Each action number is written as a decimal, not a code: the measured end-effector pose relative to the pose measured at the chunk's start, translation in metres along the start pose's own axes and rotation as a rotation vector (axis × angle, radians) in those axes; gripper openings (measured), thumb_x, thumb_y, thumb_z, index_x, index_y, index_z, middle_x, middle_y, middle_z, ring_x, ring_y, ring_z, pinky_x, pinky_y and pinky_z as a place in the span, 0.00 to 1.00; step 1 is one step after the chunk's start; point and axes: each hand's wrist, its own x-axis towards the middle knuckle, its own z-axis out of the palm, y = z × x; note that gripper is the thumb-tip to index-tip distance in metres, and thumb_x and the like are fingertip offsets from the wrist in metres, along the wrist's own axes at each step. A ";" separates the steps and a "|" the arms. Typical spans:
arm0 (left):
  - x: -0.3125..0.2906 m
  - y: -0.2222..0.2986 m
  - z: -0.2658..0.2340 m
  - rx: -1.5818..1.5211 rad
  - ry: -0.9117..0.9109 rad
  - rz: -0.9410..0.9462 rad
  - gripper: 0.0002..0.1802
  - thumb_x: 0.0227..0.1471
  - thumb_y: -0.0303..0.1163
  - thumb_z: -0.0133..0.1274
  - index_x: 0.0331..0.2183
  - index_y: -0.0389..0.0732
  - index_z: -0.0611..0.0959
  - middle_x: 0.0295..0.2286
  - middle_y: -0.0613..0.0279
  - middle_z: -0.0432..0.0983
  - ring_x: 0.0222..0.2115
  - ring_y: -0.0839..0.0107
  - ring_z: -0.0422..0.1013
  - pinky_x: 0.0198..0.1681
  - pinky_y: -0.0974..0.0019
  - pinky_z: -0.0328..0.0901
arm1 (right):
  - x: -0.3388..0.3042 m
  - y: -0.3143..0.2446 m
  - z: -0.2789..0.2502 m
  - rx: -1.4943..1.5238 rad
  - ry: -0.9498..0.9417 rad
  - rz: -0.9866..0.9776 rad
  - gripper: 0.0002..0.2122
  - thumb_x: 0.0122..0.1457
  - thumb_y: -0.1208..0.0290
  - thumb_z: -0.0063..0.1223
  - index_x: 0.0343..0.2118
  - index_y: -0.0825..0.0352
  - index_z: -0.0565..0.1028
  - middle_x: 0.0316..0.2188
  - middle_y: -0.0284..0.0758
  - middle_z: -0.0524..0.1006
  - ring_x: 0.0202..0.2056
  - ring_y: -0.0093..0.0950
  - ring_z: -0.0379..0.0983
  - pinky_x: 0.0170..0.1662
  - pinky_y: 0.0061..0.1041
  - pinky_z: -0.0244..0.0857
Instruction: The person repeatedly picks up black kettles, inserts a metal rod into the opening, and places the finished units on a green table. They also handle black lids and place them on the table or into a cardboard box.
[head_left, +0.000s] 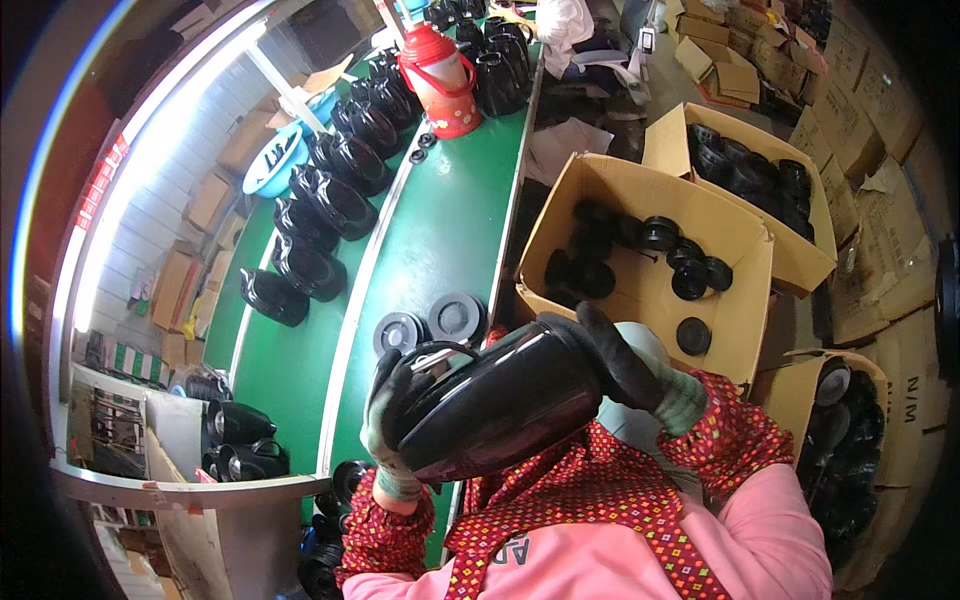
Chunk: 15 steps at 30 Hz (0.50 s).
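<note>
A glossy black thermos jug [505, 400] lies sideways in front of my chest, held between both hands. My left hand [390, 408], in a grey-green glove with dark fingers, wraps round its left end beside the handle [440, 352]. My right hand [635, 370], gloved alike, grips the right end, its dark fingers over the round edge. What lies under the right palm is hidden. Just beyond the jug, two round black discs, one with a pale ring [398, 333] and one darker [456, 317], rest on the green bench [450, 220].
Rows of black jug bodies [335, 200] stand along the bench's left, with a red flowered flask [440, 85] farther back. On my right, an open carton [735, 330] holds black round parts. More filled cartons [820, 255] stand beyond. A person [568, 30] sits at the far end.
</note>
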 end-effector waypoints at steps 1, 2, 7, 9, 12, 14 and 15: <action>0.003 0.007 0.002 -0.128 -0.015 -0.056 0.26 0.61 0.27 0.58 0.58 0.30 0.74 0.57 0.37 0.72 0.53 0.50 0.76 0.57 0.50 0.73 | -0.003 -0.010 0.003 -0.050 -0.061 -0.019 0.33 0.75 0.49 0.37 0.73 0.67 0.52 0.70 0.37 0.61 0.70 0.27 0.57 0.73 0.30 0.48; 0.007 0.013 0.005 -0.266 -0.027 -0.117 0.25 0.63 0.27 0.54 0.59 0.30 0.72 0.57 0.39 0.72 0.53 0.50 0.75 0.57 0.49 0.73 | -0.013 -0.008 0.013 -0.116 -0.118 -0.174 0.39 0.73 0.43 0.37 0.75 0.68 0.44 0.73 0.38 0.54 0.73 0.29 0.50 0.75 0.31 0.42; -0.025 -0.017 0.003 -0.090 -0.016 -0.152 0.26 0.65 0.28 0.52 0.62 0.32 0.70 0.57 0.43 0.72 0.56 0.54 0.73 0.60 0.51 0.69 | -0.018 -0.009 0.029 -0.353 -0.051 -0.314 0.38 0.70 0.57 0.54 0.73 0.71 0.49 0.70 0.44 0.59 0.70 0.33 0.54 0.72 0.32 0.45; -0.027 -0.014 0.008 -0.153 -0.037 -0.213 0.26 0.65 0.29 0.53 0.61 0.32 0.70 0.57 0.43 0.72 0.56 0.54 0.73 0.60 0.52 0.69 | -0.017 -0.006 0.032 -0.418 0.027 -0.308 0.37 0.68 0.57 0.57 0.71 0.72 0.54 0.68 0.47 0.61 0.69 0.36 0.56 0.71 0.34 0.48; -0.026 -0.002 0.019 -0.574 -0.116 -0.552 0.26 0.64 0.30 0.54 0.61 0.32 0.71 0.56 0.43 0.73 0.55 0.54 0.73 0.60 0.52 0.69 | -0.020 -0.002 0.029 -0.693 0.037 -0.497 0.36 0.63 0.56 0.62 0.69 0.69 0.61 0.66 0.50 0.63 0.67 0.43 0.59 0.70 0.39 0.52; -0.021 0.003 0.027 -0.792 -0.273 -0.741 0.26 0.64 0.30 0.54 0.60 0.32 0.72 0.56 0.43 0.73 0.55 0.54 0.73 0.60 0.52 0.69 | -0.021 -0.004 0.027 -0.925 -0.019 -0.679 0.38 0.59 0.54 0.66 0.68 0.65 0.64 0.65 0.51 0.63 0.66 0.49 0.60 0.69 0.44 0.53; -0.021 0.008 0.029 -0.857 -0.367 -0.811 0.26 0.64 0.31 0.55 0.60 0.32 0.72 0.56 0.43 0.74 0.55 0.54 0.74 0.60 0.52 0.69 | -0.020 -0.008 0.029 -0.985 -0.127 -0.784 0.38 0.57 0.51 0.66 0.67 0.64 0.67 0.65 0.52 0.63 0.66 0.52 0.60 0.68 0.47 0.54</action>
